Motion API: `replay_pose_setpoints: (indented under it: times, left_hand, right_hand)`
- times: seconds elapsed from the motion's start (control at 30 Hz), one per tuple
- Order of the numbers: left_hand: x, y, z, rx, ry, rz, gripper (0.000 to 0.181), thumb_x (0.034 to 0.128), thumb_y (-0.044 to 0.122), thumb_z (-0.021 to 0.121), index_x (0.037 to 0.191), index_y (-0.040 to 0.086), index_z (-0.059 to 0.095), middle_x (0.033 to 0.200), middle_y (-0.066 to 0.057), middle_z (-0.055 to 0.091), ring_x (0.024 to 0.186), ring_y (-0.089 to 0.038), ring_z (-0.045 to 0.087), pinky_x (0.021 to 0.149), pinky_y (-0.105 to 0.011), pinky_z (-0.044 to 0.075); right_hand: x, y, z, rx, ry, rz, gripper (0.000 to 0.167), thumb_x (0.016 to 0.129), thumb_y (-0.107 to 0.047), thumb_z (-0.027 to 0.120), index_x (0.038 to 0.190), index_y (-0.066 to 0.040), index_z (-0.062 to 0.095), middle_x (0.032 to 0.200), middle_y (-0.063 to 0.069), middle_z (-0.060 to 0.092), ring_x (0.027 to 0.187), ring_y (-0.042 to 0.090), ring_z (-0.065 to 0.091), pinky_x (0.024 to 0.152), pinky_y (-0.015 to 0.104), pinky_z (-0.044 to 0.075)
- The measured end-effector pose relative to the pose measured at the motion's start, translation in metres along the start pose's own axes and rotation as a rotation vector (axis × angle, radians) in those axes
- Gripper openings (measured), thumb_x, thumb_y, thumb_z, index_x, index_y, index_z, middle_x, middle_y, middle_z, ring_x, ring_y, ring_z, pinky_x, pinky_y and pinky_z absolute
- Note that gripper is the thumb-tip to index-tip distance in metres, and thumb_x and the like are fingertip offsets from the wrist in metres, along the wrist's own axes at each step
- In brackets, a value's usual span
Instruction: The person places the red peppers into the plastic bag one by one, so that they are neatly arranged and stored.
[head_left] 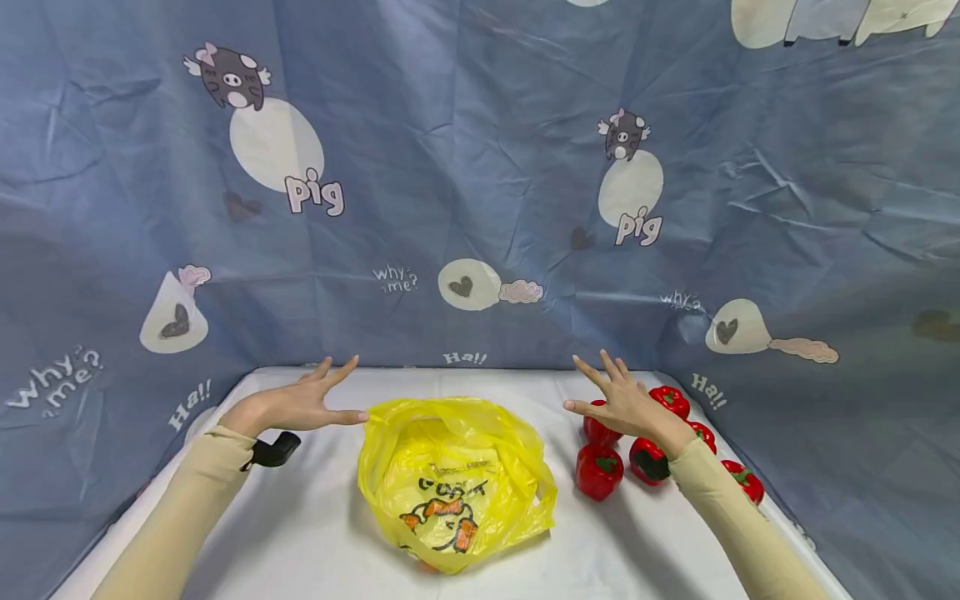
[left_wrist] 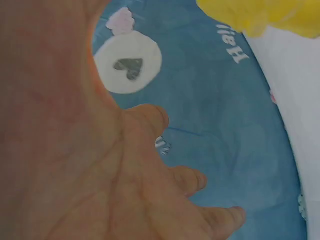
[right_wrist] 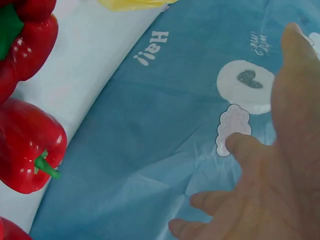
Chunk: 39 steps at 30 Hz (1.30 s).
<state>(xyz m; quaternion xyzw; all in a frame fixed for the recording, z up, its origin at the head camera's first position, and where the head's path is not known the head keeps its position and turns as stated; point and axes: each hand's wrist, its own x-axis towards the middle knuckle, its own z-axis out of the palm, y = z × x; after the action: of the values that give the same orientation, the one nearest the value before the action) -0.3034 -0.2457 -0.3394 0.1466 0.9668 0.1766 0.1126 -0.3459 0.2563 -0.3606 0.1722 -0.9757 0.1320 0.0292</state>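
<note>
Bag (head_left: 457, 408): yellow, thin plastic, lying on the table (head_left: 315, 533) at 6 o'clock in the head view, its mouth gaping and its wall marked with dark lettering and an orange and black figure. Positions below are read with the bag as centre of the dial.

Left sleeve (head_left: 183, 500): beige, entering from 8 o'clock. Black device (head_left: 276, 450): at the cuff, 9 o'clock.

Left hand (head_left: 300, 406): at 10 o'clock. Fingers spread, aimed toward 2 o'clock; thumb straight, aimed toward 3 o'clock. Its tip meets the bag's rim in the head view; contact cannot be confirmed.

Right hand (head_left: 626, 406): at 2 o'clock. Fingers spread, aimed toward 11 o'clock; thumb out toward 9 o'clock, apart from the rim in the head view.

Peppers (head_left: 600, 475): six visible, red, grouped between 2 and 3 o'clock, near and partly behind the right hand and forearm. Some show green stems. Whether the hand touches any cannot be told.

Right sleeve (head_left: 742, 525): beige, entering from 4 o'clock.

Backdrop (head_left: 390, 208): blue, creased, printed with pigs and words, rising behind the table at 12 o'clock.
</note>
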Motion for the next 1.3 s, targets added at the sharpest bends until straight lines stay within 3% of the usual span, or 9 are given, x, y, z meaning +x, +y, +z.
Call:
replay_pose_setpoints:
  times: [0.23, 0.43, 0.67, 0.83, 1.13, 1.3]
  left_hand:
    - [-0.010, 0.022, 0.005, 0.006, 0.008, 0.019, 0.106, 0.0803, 0.072, 0.054, 0.155, 0.032, -0.009, 0.157, -0.030, -0.010, 0.139, -0.058, 0.000, 0.098, -0.078, 0.016]
    - [-0.019, 0.035, 0.019, 0.031, 0.020, 0.046, 0.105, 0.0783, 0.071, 0.058, 0.157, 0.030, 0.002, 0.157, -0.032, -0.001, 0.137, -0.061, 0.007, 0.098, -0.079, 0.014]
    - [-0.026, 0.042, 0.038, -0.005, -0.023, 0.084, 0.102, 0.0773, 0.066, 0.064, 0.156, 0.035, 0.007, 0.157, -0.032, 0.004, 0.136, -0.061, 0.013, 0.097, -0.078, 0.019]
    - [-0.029, 0.045, 0.048, -0.028, -0.040, 0.109, 0.100, 0.0771, 0.064, 0.065, 0.156, 0.030, 0.014, 0.156, -0.034, 0.005, 0.137, -0.059, 0.017, 0.098, -0.075, 0.024]
    - [-0.026, 0.048, 0.063, -0.082, -0.094, 0.077, 0.099, 0.0763, 0.063, 0.067, 0.156, 0.034, 0.015, 0.151, -0.040, 0.014, 0.133, -0.059, 0.026, 0.098, -0.071, 0.029]
    - [-0.020, 0.048, 0.072, -0.112, -0.110, 0.075, 0.097, 0.0783, 0.060, 0.066, 0.156, 0.029, 0.017, 0.154, -0.030, 0.023, 0.136, -0.057, 0.023, 0.100, -0.070, 0.028]
  right_hand:
    - [-0.009, -0.008, -0.003, 0.031, 0.049, -0.043, 0.092, 0.078, -0.073, 0.056, 0.154, -0.036, 0.019, 0.162, 0.020, 0.005, 0.143, 0.052, 0.009, 0.095, 0.077, 0.027]
    - [-0.021, -0.014, -0.001, 0.058, 0.060, -0.082, 0.092, 0.078, -0.071, 0.059, 0.154, -0.036, 0.020, 0.161, 0.020, 0.009, 0.142, 0.051, 0.015, 0.097, 0.073, 0.030]
    - [-0.033, -0.017, 0.006, 0.060, 0.094, -0.123, 0.091, 0.077, -0.071, 0.059, 0.153, -0.035, 0.024, 0.160, 0.020, 0.017, 0.141, 0.047, 0.024, 0.098, 0.070, 0.034]
    - [-0.040, -0.017, 0.012, 0.047, 0.115, -0.135, 0.090, 0.078, -0.070, 0.060, 0.153, -0.031, 0.028, 0.157, 0.020, 0.025, 0.136, 0.048, 0.032, 0.096, 0.069, 0.037]
    - [-0.052, -0.013, 0.023, 0.084, 0.114, -0.121, 0.089, 0.076, -0.072, 0.058, 0.151, -0.033, 0.032, 0.150, 0.018, 0.038, 0.129, 0.044, 0.045, 0.094, 0.063, 0.044]
    - [-0.060, -0.009, 0.030, 0.140, 0.108, -0.096, 0.087, 0.076, -0.068, 0.063, 0.150, -0.033, 0.035, 0.147, 0.014, 0.042, 0.128, 0.037, 0.047, 0.092, 0.060, 0.047]
